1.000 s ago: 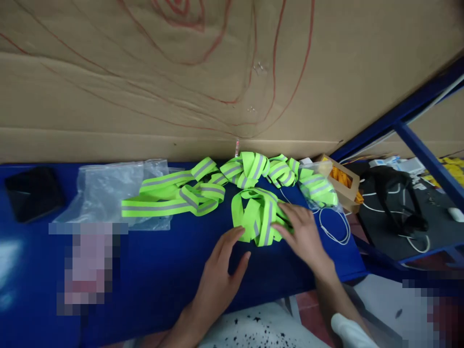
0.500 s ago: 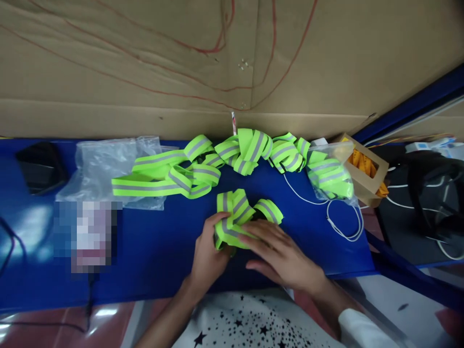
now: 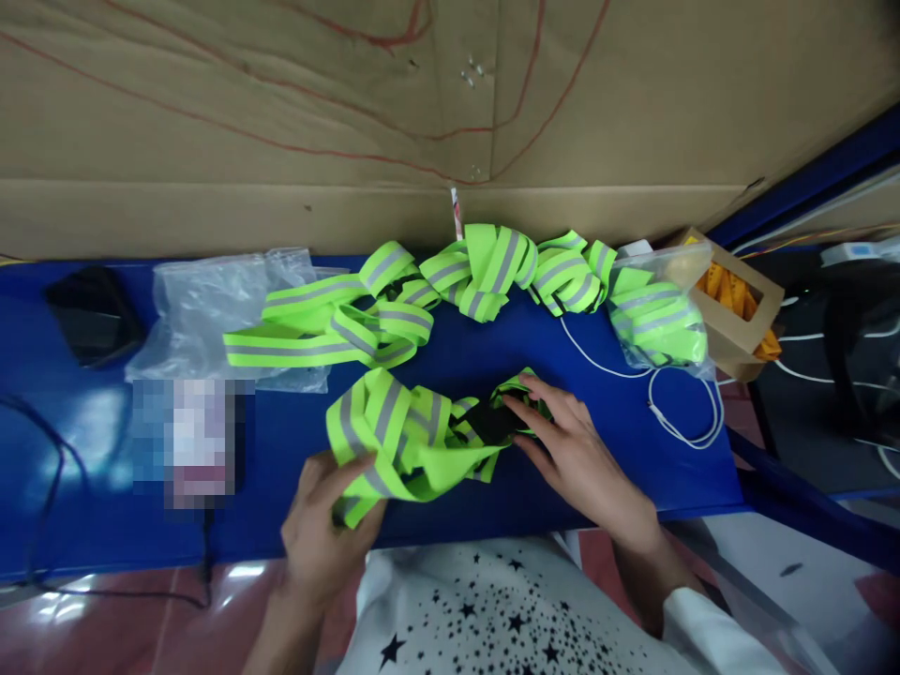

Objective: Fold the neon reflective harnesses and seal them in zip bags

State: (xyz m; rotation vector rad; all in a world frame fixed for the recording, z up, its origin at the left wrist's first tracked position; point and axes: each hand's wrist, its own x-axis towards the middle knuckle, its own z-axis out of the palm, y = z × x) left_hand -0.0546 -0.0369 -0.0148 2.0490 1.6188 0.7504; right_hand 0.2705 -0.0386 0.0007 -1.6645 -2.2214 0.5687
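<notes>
The strap bundle (image 3: 414,431), bright green with grey stripes, lies near the front edge of the table (image 3: 260,511), midway between its left and right ends. At the bundle's left side the left hand (image 3: 327,525) has its thumb over a band and its fingers, mostly hidden, curled underneath, so it appears closed on it. The right hand (image 3: 573,455) has its fingers part-bent over the dark section (image 3: 492,422) at the other end; whether they pinch it or only touch it, I cannot tell.

To handle this well, I would keep the left hold light but steady and let the right fingers find one free end before pulling (a hard tug would likely tighten the loops). Keeping the grey stripe face up should help show any twist.

Toward the back right corner, a clear bag (image 3: 661,352) holds more green strap, folded up. Just beside it, a cardboard box (image 3: 757,323) shows coiled orange strips (image 3: 731,292) through its opening, one bit poking out low on the right. Near the back edge, left of the middle, a flat plastic bag (image 3: 211,305) lies partly under a loose strap (image 3: 302,349); I see nothing inside it.
</notes>
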